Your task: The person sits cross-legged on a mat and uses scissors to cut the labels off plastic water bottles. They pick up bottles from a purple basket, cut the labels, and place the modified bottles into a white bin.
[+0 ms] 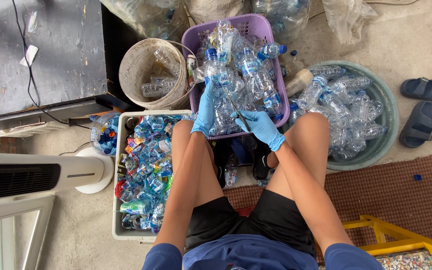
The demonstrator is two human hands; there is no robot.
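Both my hands wear blue gloves. My left hand [205, 111] holds a clear plastic bottle [216, 73] with a blue cap and blue label upright over the purple basket [265, 24]. My right hand [262, 127] grips a thin blade-like tool [236, 106] whose tip points up at the bottle's label. The basket is heaped with several more clear bottles. I sit with bare knees on either side of it.
A white crate [117, 200] of torn blue labels sits at my left knee. A dirty white bucket [137, 67] holds bottles. A green basin [385, 112] of bottles is at right, with dark sandals [423, 107]. A fan [36, 175], a yellow frame [396, 237] and a mat lie nearby.
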